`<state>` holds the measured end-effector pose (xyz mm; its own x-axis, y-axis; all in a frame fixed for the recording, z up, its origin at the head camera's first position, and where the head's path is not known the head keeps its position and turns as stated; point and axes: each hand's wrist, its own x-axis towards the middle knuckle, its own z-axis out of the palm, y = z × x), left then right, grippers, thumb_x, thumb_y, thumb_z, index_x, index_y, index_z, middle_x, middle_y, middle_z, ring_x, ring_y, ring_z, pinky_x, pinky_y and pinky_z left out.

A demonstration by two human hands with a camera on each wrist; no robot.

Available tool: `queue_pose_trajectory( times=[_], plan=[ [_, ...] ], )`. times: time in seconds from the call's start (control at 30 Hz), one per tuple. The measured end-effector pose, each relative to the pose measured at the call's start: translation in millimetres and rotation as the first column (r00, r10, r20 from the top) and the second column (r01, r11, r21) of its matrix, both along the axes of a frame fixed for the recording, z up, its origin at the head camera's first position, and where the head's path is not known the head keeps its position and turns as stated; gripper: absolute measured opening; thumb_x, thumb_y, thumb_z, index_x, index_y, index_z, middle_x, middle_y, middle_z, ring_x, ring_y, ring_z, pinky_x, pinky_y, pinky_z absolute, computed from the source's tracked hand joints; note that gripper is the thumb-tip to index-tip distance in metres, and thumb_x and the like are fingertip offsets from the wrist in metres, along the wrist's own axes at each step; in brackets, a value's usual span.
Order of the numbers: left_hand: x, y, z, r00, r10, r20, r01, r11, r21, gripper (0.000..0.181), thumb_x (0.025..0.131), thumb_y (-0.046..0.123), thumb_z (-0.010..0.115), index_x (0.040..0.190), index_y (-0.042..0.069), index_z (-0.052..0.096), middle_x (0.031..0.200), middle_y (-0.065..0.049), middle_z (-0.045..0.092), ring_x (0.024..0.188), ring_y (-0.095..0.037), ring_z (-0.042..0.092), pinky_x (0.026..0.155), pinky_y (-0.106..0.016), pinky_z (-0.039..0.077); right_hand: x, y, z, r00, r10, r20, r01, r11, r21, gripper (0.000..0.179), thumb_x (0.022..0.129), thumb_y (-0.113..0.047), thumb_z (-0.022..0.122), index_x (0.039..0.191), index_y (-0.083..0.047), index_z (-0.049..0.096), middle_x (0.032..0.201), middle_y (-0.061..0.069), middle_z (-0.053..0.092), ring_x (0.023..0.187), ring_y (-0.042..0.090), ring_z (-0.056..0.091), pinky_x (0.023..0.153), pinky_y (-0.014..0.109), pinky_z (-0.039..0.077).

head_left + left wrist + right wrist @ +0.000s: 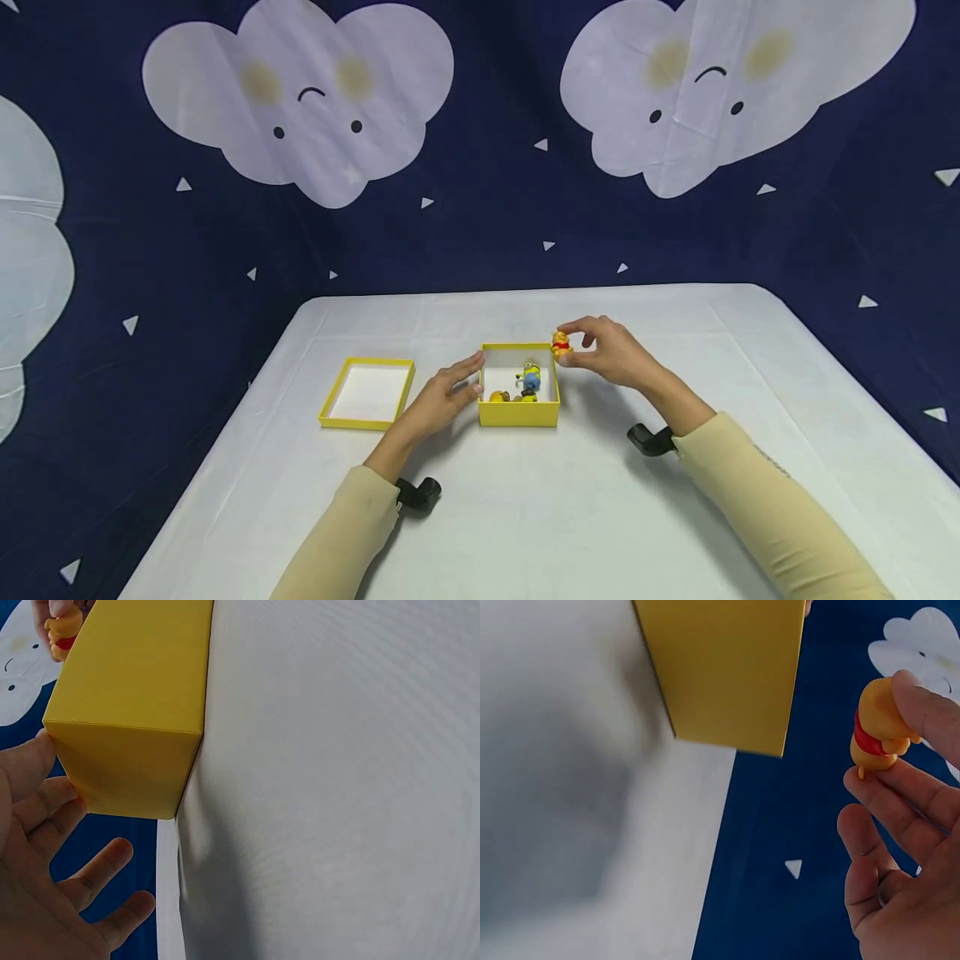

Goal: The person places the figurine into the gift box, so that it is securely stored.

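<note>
My right hand (611,354) pinches a small orange bear figurine (561,343) in a red shirt between thumb and fingers. The figurine is up at the right rim of an open yellow box (519,416). In the right wrist view, the bear (877,712) sits between the thumb and fingertips, beside the box's yellow wall (727,675). My left hand (438,402) touches the box's left side, its fingers spread. Inside the box are a yellow-and-blue minion figurine (531,377) and other small yellow figures (498,397), partly hidden by the front wall.
A shallow yellow-rimmed lid (354,423) with a white inside lies left of the box, close to the left hand. Both stand on a white-covered table (495,517). Behind it hangs a dark blue cloth (495,242) with clouds and small triangles.
</note>
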<state>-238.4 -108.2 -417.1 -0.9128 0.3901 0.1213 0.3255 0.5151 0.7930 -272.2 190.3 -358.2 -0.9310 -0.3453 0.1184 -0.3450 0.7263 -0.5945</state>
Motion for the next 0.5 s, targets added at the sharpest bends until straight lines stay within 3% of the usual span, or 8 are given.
queue_pose_trajectory(
  times=[0.27, 0.5],
  plan=[
    [-0.1, 0.4, 0.5, 1.0, -0.001, -0.008, 0.001, 1.0, -0.004, 0.051, 0.096, 0.026, 0.054, 0.143, 0.013, 0.041, 0.154, 0.006, 0.032, 0.144, -0.03, 0.025, 0.116, -0.05, 0.023, 0.8, -16.5, -0.6, 0.999, 0.033, -0.027, -0.034, 0.999, -0.01, 0.052, 0.078, -0.031, 0.076, 0.125, -0.015, 0.061, 0.103, 0.012, 0.063, 0.081, 0.021, 0.05, 0.059, 0.028, 0.041],
    [-1.8, 0.0, -0.8, 1.0, -0.007, -0.004, 0.007, 1.0, -0.002, 0.051, 0.096, 0.025, 0.054, 0.143, 0.011, 0.04, 0.154, 0.005, 0.031, 0.144, -0.03, 0.024, 0.118, -0.05, 0.02, 0.2, -30.6, -1.4, 0.998, 0.043, -0.038, -0.043, 0.999, 0.0, 0.052, 0.078, -0.032, 0.077, 0.125, -0.015, 0.062, 0.106, 0.005, 0.065, 0.083, 0.02, 0.051, 0.062, 0.027, 0.04]
  ],
)
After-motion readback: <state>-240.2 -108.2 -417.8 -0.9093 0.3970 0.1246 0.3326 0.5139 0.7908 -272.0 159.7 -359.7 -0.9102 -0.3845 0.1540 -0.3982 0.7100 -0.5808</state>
